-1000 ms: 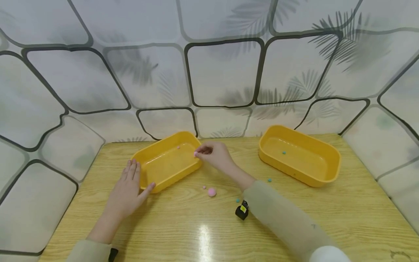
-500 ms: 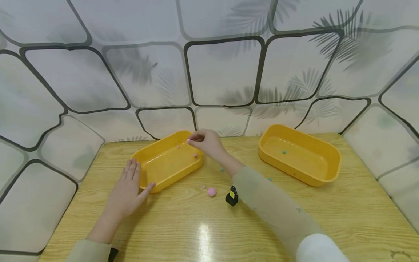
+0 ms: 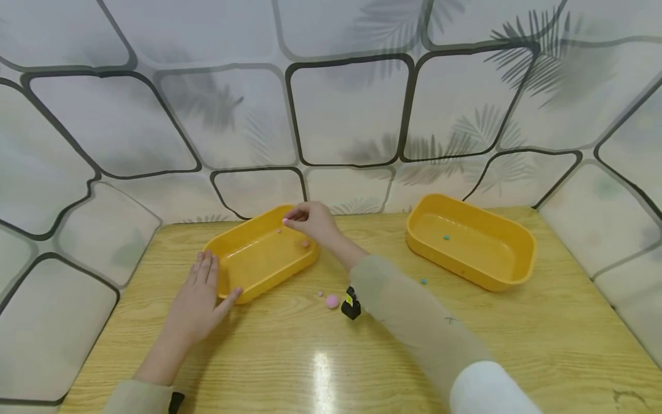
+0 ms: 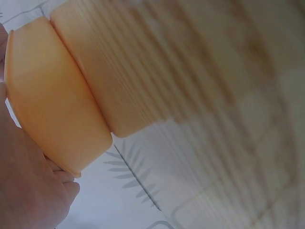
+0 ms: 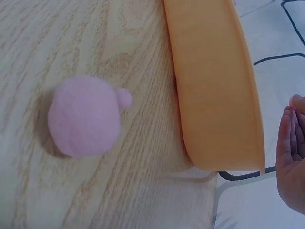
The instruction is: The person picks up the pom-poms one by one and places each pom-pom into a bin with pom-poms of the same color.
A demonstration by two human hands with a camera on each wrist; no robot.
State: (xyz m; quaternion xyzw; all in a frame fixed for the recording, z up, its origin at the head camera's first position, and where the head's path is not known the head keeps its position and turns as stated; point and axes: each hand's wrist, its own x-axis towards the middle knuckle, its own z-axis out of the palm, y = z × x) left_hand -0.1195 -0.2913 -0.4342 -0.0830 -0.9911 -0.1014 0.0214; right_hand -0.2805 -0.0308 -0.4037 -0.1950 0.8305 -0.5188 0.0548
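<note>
My right hand [image 3: 316, 223] is over the far right part of the left yellow tray [image 3: 266, 284], pinching a small pink pom-pom [image 3: 285, 222] between thumb and fingertips. Inside that tray lie a tiny pink pom-pom [image 3: 278, 231] and a slightly bigger pink pom-pom [image 3: 306, 244]. My left hand [image 3: 192, 307] rests against the tray's left end, fingers straight, thumb along the near rim. The left wrist view has the tray's outer wall [image 4: 57, 95] beside the hand. On the table in front sit a large pink pom-pom [image 5: 85, 117] and a tiny pink pom-pom [image 5: 124, 98].
A second yellow tray [image 3: 465, 266] stands at the back right with a small blue pom-pom [image 3: 447, 237] in it. Another blue pom-pom [image 3: 424, 282] lies on the table before it. A black wrist camera [image 3: 351, 305] hangs at the right sleeve. A patterned wall closes off the back.
My right hand has moved left and farther over the left tray with the pinched pom-pom, uncovering a pink pom-pom at the tray's right end. My left hand has stayed in place.
</note>
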